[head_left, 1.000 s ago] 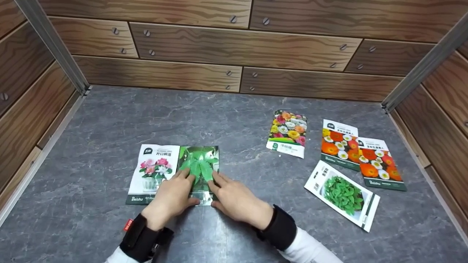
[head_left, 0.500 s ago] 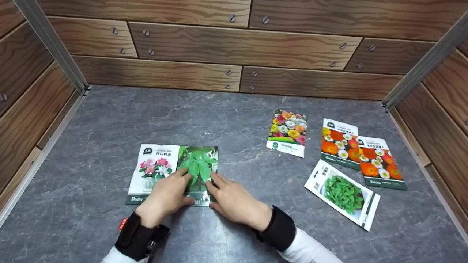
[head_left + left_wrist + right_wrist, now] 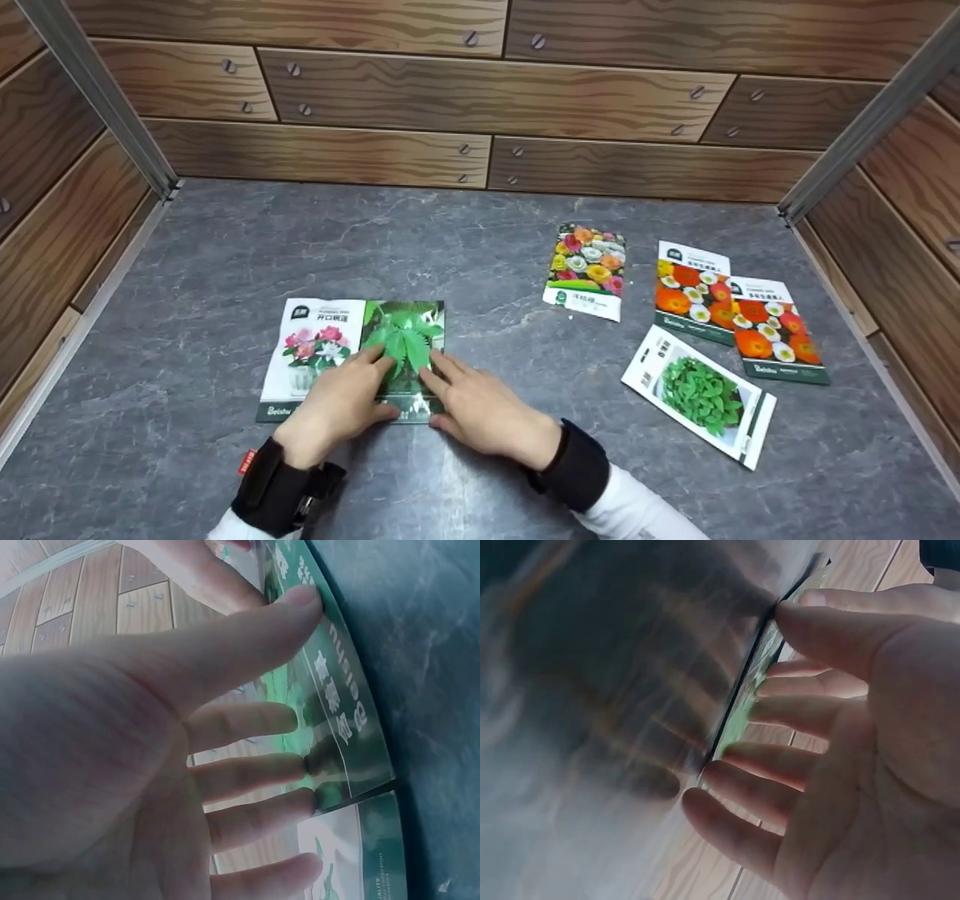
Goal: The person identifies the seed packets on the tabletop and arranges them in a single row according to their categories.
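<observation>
A green seed packet [image 3: 405, 330] with a leaf picture lies flat on the grey tabletop. Its left edge meets a white seed packet [image 3: 319, 322] with pink flowers. My left hand [image 3: 337, 397] rests on the two packets, fingers extended, its thumb on the green packet's lower edge. In the left wrist view the left fingertips [image 3: 296, 765] touch the packets' faces. My right hand [image 3: 480, 405] lies along the green packet's right side, fingers straight and touching that edge. The right wrist view shows the right thumb [image 3: 810, 622] and fingers at the packet's edge.
To the right lie a packet with mixed flowers [image 3: 586, 270], two packets with orange flowers [image 3: 694, 296], one partly over the other, and a slanted white packet with green leaves [image 3: 701, 397]. Wood-patterned walls [image 3: 375, 90] enclose the table at the back and sides.
Both hands have shifted slightly to the left, and the left thumb has slid a little along the green packet's lower edge. The packets stay nearly in place; the head view has moved slightly.
</observation>
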### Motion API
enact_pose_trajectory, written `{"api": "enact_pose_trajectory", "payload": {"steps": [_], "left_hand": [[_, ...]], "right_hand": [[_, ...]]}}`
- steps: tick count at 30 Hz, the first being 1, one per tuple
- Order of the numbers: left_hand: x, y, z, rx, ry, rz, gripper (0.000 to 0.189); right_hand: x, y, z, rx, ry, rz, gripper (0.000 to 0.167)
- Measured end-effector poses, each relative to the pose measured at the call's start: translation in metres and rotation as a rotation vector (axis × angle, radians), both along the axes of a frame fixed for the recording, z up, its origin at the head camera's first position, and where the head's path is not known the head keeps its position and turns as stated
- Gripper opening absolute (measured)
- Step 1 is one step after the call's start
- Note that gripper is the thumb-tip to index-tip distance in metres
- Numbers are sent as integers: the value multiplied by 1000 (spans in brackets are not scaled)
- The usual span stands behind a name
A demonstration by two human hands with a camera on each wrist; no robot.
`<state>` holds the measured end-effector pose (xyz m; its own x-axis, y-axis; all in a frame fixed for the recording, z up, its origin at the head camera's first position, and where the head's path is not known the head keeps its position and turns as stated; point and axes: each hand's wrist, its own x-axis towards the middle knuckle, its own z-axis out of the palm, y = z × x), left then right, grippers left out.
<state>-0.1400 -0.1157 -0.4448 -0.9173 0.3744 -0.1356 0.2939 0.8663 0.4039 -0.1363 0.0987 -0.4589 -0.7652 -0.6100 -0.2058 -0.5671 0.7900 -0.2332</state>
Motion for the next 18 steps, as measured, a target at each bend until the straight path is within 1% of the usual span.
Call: {"api": "enact_pose_trajectory", "payload": {"steps": [4,8,12,15,18], "left_hand": [[-1,1,2,41,7,11,67],[-1,5,2,75,48,11,63],[-1,13,-3,96,106,7,58],[-1,21,-7,135,160,5,55],[1,33,-13,185,217,-24,52]], "right_hand": [[-4,14,4,-62,-8,-24,73],[-7,36,7,-112,9,-55,69],[-6,58,7,-135,21,-94,65],[-3,75,7,-149,41,-115,65],[3,95,7,-160,75,-136,64]]}}
